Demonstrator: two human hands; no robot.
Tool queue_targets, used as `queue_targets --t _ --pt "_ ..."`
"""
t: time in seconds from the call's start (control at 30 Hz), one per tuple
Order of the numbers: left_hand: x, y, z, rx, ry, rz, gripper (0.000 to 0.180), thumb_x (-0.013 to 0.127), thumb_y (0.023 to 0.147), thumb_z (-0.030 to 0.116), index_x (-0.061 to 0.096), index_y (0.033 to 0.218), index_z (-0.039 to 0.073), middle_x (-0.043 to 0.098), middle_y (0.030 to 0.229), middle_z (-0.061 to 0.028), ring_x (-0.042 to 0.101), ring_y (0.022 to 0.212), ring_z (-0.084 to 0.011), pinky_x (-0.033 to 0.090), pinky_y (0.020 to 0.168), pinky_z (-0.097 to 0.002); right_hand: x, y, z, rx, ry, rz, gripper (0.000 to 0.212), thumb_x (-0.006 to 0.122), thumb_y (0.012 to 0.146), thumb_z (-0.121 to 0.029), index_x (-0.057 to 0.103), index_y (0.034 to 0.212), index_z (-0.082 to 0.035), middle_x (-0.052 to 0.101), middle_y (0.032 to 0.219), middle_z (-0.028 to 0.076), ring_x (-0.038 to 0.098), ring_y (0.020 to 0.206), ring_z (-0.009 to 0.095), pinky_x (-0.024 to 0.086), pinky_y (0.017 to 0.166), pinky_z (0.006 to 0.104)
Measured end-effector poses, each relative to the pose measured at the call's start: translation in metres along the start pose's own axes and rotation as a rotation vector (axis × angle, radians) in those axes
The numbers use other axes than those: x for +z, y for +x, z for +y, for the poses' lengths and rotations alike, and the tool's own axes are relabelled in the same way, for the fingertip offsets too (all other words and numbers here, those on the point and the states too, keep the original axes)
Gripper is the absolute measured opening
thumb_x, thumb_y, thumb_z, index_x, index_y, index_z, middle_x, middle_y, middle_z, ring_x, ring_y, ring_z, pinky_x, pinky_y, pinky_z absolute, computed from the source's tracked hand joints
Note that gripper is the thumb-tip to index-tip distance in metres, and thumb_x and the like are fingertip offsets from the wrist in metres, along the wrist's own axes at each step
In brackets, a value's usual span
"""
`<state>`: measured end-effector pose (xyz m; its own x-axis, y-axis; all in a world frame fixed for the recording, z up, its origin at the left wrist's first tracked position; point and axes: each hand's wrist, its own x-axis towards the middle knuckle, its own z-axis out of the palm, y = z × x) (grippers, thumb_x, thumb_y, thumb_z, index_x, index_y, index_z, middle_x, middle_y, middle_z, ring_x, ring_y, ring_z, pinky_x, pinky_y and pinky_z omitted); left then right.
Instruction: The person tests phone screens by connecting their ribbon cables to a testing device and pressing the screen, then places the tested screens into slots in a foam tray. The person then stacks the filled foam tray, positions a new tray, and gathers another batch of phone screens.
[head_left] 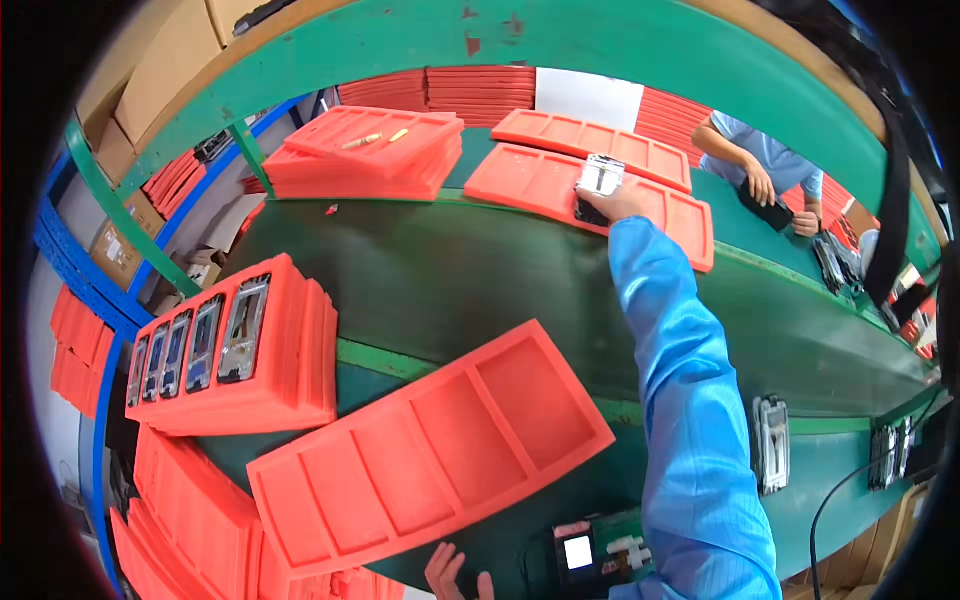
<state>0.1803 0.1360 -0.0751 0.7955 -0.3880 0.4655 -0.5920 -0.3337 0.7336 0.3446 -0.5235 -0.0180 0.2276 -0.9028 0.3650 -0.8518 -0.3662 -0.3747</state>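
Observation:
My right arm, in a blue sleeve, reaches across the dark belt to the far side. There my right hand (617,204) is closed on the near end of a flat silver-and-black phone frame (602,174), held at a red foam tray (530,172); whether the frame touches the tray I cannot tell. At the lower edge my left hand (457,573) holds nothing, its fingers apart, just beside a large red foam tray (432,450) with bare compartments. To the left, several phone frames (243,328) fill the top tray of a red stack (300,345).
Another red tray stack (365,150) with two small tools stands at the far left. A small device with a lit white screen (579,552) sits at the near edge. More frames (771,445) lie at right. Across the belt, a co-worker's hands (762,185) hold something black.

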Motion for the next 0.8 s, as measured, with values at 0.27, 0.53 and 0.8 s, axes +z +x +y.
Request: queue_targets --t 0.27,0.53,0.8 --pt "0.006 -0.002 -0.02 -0.015 0.078 0.077 0.037 0.067 0.074 0.028 0.061 0.099 0.001 0.06 0.106 -0.0212 0.058 0.105 -0.0368 0.047 0.095 -0.047 0.03 -0.038 -0.048 -0.071 -0.205 0.269 0.093 0.082 0.063 -0.048 0.042 0.143 -0.023 0.044 0.139 0.022 0.058 0.109 0.043 0.055 0.079 0.0477" --pt "0.008 0.03 -0.01 0.035 0.117 0.033 0.034 0.067 0.076 0.025 0.061 0.1 0.002 0.06 0.107 -0.021 0.058 0.105 -0.036 0.047 0.095 -0.0461 0.031 -0.015 -0.054 -0.092 -0.363 0.138 0.094 0.08 0.065 -0.05 0.044 0.142 -0.011 0.046 0.134 0.027 0.06 0.111 0.038 0.057 0.08 0.0423" --pt "0.007 0.036 -0.005 0.065 0.15 0.013 0.03 0.067 0.079 0.023 0.062 0.101 0.002 0.06 0.109 -0.0208 0.058 0.105 -0.0353 0.046 0.095 -0.0452 0.028 -0.015 -0.052 -0.085 -0.289 0.101 0.093 0.079 0.066 -0.048 0.043 0.143 -0.012 0.043 0.142 0.026 0.061 0.112 0.035 0.055 0.076 0.0454"
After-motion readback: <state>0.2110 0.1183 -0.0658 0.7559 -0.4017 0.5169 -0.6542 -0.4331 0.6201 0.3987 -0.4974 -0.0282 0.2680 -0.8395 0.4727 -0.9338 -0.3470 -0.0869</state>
